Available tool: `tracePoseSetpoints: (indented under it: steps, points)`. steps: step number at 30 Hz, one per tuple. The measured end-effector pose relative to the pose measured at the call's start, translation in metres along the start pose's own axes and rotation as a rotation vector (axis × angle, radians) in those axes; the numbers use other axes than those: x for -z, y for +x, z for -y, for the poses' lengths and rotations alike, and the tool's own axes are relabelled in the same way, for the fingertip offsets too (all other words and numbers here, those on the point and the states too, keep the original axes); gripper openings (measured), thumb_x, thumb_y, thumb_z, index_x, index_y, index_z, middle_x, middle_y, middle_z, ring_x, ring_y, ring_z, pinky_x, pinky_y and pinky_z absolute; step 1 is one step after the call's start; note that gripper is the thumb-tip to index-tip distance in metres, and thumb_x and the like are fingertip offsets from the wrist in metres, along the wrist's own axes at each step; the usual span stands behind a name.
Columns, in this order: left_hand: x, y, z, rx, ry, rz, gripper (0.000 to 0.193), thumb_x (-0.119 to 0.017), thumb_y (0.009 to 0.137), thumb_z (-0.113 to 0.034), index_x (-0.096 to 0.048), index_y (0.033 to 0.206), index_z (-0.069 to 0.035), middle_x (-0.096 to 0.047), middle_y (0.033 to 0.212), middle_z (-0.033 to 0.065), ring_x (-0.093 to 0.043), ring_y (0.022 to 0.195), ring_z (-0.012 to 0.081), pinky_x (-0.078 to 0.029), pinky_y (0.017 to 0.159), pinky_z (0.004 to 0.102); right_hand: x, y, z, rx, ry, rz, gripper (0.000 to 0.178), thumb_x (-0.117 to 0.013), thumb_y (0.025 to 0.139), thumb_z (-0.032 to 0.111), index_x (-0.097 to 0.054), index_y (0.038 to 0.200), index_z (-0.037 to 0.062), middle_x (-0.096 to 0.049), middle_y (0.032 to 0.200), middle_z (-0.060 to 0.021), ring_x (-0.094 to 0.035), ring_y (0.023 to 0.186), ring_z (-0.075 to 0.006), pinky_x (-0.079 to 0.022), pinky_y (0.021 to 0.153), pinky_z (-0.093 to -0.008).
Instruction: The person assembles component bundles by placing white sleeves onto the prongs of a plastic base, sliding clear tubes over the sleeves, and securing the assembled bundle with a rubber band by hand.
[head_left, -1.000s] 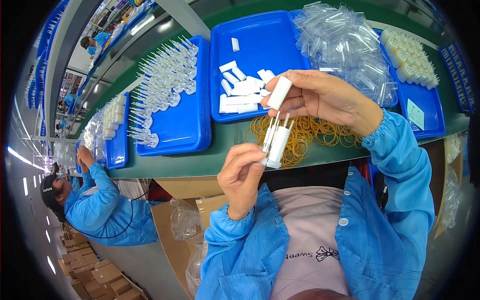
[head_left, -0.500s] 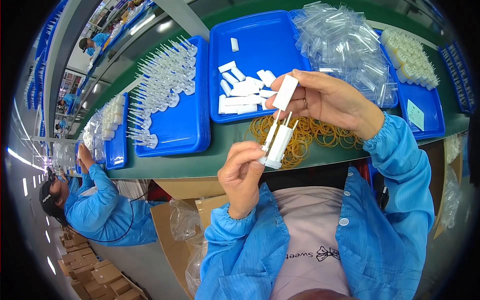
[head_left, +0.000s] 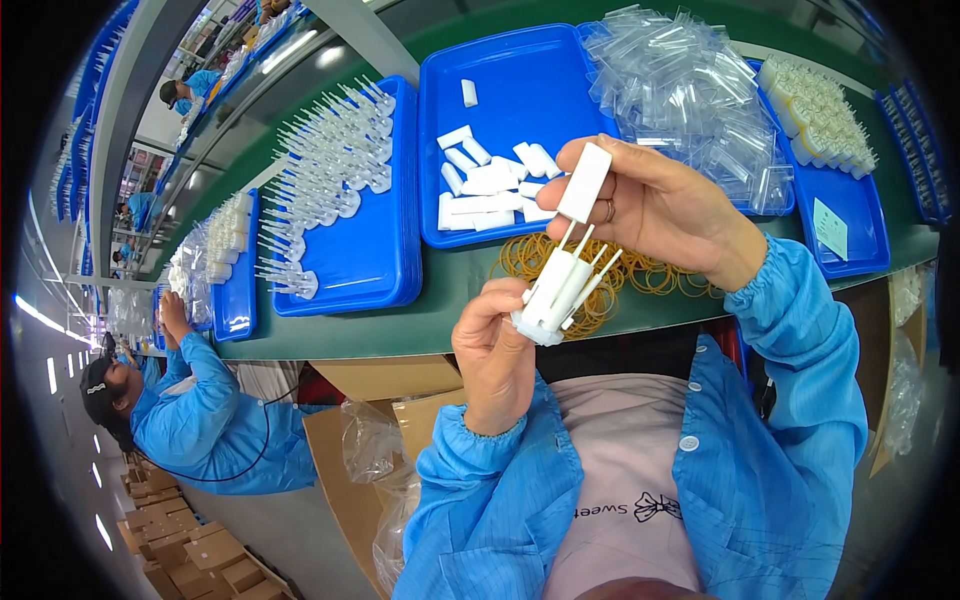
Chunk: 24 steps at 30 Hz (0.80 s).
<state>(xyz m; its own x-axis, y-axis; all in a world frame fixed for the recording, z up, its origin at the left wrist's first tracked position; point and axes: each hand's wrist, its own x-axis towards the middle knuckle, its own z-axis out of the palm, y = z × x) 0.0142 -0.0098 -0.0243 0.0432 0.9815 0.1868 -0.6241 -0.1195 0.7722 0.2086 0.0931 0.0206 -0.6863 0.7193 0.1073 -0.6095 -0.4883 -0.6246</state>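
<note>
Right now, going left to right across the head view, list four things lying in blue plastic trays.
Thin-rodded white plastic parts, loose white oblong pieces, heaped clear plastic sleeves, pale green rectangular paper slip.

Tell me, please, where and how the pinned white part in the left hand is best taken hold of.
The pinned white part seems best gripped at its broad base, from the lower left, as the left hand does: the slim pins project at the opposite, upper end and look easy to bend.
</note>
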Motion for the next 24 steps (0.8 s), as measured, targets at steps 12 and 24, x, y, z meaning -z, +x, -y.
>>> tracePoseSetpoints:
  steps: [12,24]
  points:
    - [-0.01,-0.006,0.003,-0.309,0.528,0.035,0.012,-0.064,0.083,0.002,-0.066,0.094,0.0,-0.058,0.099,0.0104,-0.057,0.088,0.0172,-0.047,0.075,0.0265,-0.018,-0.01,0.013,-0.026,-0.661,-0.112,0.042,-0.048,0.094,0.042,-0.063,0.103,0.0036,-0.061,0.101,-0.0076,-0.056,0.099,-0.0163,-0.042,0.092,-0.0329]
    - [-0.002,-0.004,0.0,-0.064,0.277,0.162,0.012,-0.064,0.083,0.003,-0.066,0.094,0.001,-0.057,0.101,0.0108,-0.058,0.09,0.0161,-0.048,0.079,0.0274,-0.002,-0.034,0.032,-0.007,-0.81,-0.044,0.027,-0.063,0.088,0.03,-0.066,0.094,0.004,-0.062,0.09,-0.0046,-0.057,0.081,-0.0091,-0.047,0.072,-0.0221]
